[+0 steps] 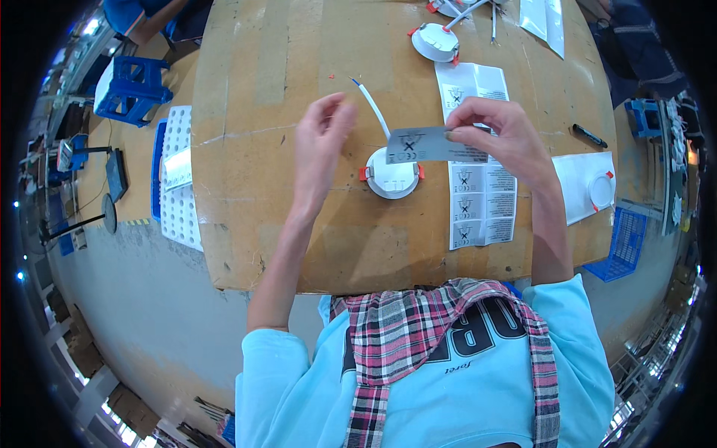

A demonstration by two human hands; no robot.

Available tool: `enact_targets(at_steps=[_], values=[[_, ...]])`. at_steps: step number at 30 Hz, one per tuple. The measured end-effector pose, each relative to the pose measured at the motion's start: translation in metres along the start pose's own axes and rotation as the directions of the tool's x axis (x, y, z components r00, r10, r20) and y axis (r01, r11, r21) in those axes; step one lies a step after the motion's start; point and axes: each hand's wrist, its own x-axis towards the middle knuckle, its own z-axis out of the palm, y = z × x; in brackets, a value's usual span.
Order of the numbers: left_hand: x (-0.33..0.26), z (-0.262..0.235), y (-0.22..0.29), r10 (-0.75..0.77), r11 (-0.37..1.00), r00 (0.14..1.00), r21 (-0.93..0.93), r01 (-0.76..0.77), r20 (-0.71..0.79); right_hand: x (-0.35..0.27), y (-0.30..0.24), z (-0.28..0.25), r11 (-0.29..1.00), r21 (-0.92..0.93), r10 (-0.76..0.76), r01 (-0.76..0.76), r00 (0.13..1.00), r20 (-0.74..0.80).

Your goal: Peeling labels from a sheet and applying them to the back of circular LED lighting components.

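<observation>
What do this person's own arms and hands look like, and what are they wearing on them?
The left hand and right hand are human and ungloved; no watch or bracelet shows. Both forearms are bare. Loose, plain light-blue sleeves end around the elbows. The left hand is somewhat blurred.

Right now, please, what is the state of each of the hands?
Left hand: partly curled, blurred; open or closed cannot be told; no held thing shows.
Right hand: closed, pinching the grey label.

Crossed-out symbols (410,142) mark the grey label (437,146) and label sheet (483,203), black letters (479,329) the shirt (448,399).
</observation>
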Motion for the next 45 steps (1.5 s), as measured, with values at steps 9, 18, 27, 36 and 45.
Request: enact_targets(at_steps=[9,18,27,36,45], values=[[-0.002,0.029,-0.010,-0.040,0.984,0.967,0.177,-0.006,0.253,-0.010,0.015,-0.007,0.996,0.064,0.060,-0.058,0.998,-0.030],[-0.003,0.032,-0.004,0.002,0.952,0.972,0.298,-0.073,0.233,-0.004,0.013,0.002,0.995,0.083,0.052,-0.050,0.998,-0.029],[-0.011,0.019,0.010,0.104,0.952,0.994,-0.284,-0.109,-0.034,0.013,0.006,0.021,0.995,0.067,0.082,-0.077,0.994,-0.068],[-0.005,0.018,0.013,-0.106,0.973,0.971,-0.178,0.145,0.213,0.028,0.006,0.025,0.990,0.112,0.087,-0.080,0.995,-0.058],[0.004,0.020,0.004,-0.079,0.971,0.989,-0.214,0.105,0.124,0.044,0.019,0.025,0.988,0.026,0.155,-0.153,0.984,-0.087]])
